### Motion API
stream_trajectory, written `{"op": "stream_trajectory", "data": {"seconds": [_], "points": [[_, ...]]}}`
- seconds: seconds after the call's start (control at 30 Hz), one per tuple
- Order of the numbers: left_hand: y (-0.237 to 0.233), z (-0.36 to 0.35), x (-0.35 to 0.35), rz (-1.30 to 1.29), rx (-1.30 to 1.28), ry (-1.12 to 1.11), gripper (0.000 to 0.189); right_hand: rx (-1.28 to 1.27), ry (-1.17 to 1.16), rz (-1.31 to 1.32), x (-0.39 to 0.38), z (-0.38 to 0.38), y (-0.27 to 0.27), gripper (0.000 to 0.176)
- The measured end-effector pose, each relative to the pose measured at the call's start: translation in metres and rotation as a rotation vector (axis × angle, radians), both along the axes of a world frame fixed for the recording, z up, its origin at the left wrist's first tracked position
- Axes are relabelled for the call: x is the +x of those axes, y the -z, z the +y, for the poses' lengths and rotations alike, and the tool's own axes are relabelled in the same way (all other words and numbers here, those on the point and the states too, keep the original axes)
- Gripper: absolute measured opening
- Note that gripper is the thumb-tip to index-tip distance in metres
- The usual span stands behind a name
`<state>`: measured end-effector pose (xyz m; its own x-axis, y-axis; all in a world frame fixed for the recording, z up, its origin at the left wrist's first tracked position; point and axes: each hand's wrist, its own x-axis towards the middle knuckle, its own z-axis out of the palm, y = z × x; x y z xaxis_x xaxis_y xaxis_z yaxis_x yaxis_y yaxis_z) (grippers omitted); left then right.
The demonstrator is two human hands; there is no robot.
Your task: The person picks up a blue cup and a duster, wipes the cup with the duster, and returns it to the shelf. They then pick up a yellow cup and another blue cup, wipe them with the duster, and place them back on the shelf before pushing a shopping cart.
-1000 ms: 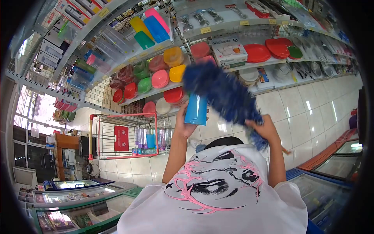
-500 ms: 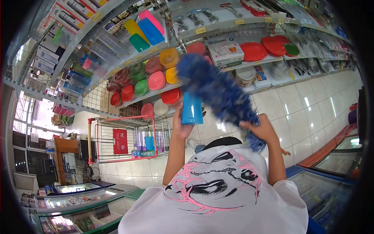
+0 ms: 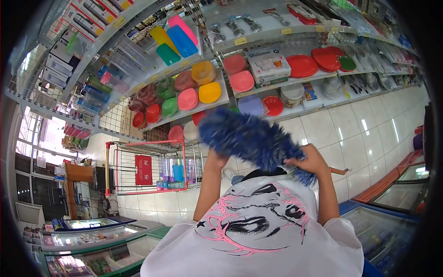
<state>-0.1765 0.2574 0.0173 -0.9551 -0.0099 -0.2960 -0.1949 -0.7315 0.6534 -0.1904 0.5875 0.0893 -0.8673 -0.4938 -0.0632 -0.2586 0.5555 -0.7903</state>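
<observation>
The right hand [image 3: 310, 159] clasps the blue duster [image 3: 247, 141]; the left hand [image 3: 217, 159], partly behind it, has a hidden grip. Light strokes would spare the plastic bowls [image 3: 210, 93] beyond it.

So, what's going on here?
A person in a white printed T-shirt is gripping a fluffy blue duster in the right hand. The left hand is partly behind it, so whatever it may hold is hidden. Ahead are white shop shelves with rounded, colourful plastic bowls; to the left stands a red-rimmed wire shopping cart.
</observation>
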Motion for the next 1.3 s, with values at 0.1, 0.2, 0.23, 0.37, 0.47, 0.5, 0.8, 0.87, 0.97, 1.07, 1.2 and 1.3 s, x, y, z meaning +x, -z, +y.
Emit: {"op": "stream_trajectory", "data": {"seconds": [0.1,0.2,0.23,0.37,0.47,0.5,0.8,0.87,0.97,1.07,1.2,1.3], "points": [[-0.038,0.015,0.0,-0.002,0.192,0.069,0.054,-0.114,0.385,-0.096,-0.015,0.002,0.022,0.043],[-0.058,0.019,0.002,0.022,0.231,0.1,0.056,-0.153,0.44,-0.2,-0.01,0.01,0.014,0.044],[-0.056,0.016,0.002,0.026,0.23,0.101,0.056,-0.089,0.409,-0.177,0.002,0.007,-0.01,0.044],[-0.023,0.01,0.005,0.082,0.113,0.085,0.054,0.021,0.009,0.006,0.017,0.006,-0.013,0.045],[-0.023,0.015,0.003,-0.015,0.277,0.124,0.052,-0.031,0.218,-0.047,0.005,0.004,0.005,0.045],[-0.031,0.018,-0.001,0.079,0.199,0.272,0.055,-0.031,0.344,-0.139,-0.002,0.005,0.014,0.044],[-0.019,0.009,0.0,0.042,0.27,0.068,0.055,-0.164,0.043,0.028,0.011,0.009,0.019,0.044],[-0.023,0.007,-0.005,0.158,0.409,0.285,0.051,0.037,0.381,-0.121,0.0,0.009,0.022,0.044],[-0.038,0.014,-0.001,0.068,0.309,0.176,0.049,-0.04,0.372,-0.078,-0.001,0.017,0.022,0.044],[-0.03,0.014,-0.001,0.045,0.199,0.109,0.052,-0.064,0.119,0.165,0.02,0.018,0.022,0.042],[-0.025,0.015,0.002,-0.017,0.197,0.065,0.056,-0.093,0.104,-0.034,0.011,0.015,0.029,0.044],[-0.052,0.024,-0.002,0.038,0.217,0.227,0.053,-0.005,0.334,-0.078,0.002,0.015,0.037,0.044]]}}
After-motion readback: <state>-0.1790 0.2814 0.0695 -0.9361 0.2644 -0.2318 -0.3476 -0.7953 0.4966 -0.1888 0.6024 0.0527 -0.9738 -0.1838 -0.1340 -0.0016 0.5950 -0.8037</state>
